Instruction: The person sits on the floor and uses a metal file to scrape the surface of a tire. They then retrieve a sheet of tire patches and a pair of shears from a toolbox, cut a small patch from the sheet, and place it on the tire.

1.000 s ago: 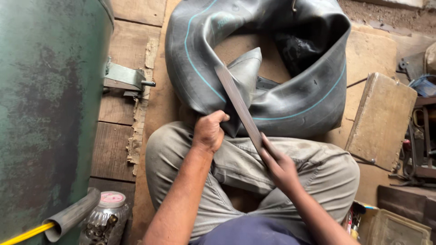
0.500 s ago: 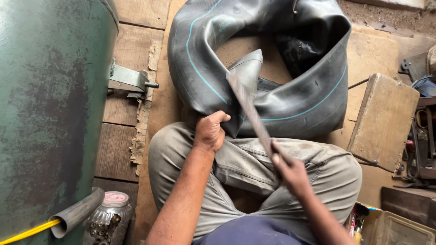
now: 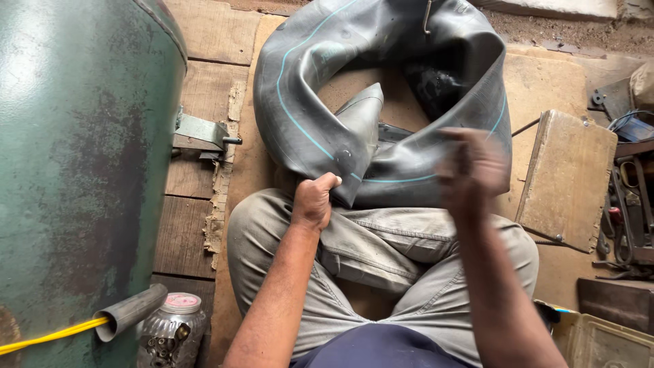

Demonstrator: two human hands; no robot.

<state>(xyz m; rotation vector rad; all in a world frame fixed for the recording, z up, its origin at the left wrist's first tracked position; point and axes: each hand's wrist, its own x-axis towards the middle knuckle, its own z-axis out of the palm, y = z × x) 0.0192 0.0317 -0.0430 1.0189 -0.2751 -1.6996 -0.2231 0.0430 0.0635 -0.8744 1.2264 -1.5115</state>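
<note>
A big black rubber inner tube (image 3: 300, 88) with a thin blue line lies crumpled on the wooden floor in front of my crossed legs in grey trousers. My left hand (image 3: 315, 201) pinches a folded part of the tube at its near edge, just above my knee. My right hand (image 3: 473, 170) is raised over the tube's right side and is blurred by motion. No tool shows in it, and I cannot make out its fingers.
A large green metal tank (image 3: 75, 150) fills the left side, with a grey pipe (image 3: 129, 312) and a yellow hose low down. A jar with a pink lid (image 3: 170, 330) stands beside it. A wooden block (image 3: 569, 177) and scattered tools (image 3: 630, 204) lie to the right.
Earlier my right hand held a long flat tool across the tube. Now that tool is out of sight and the hand has swung up to the right. The left hand keeps its grip.
</note>
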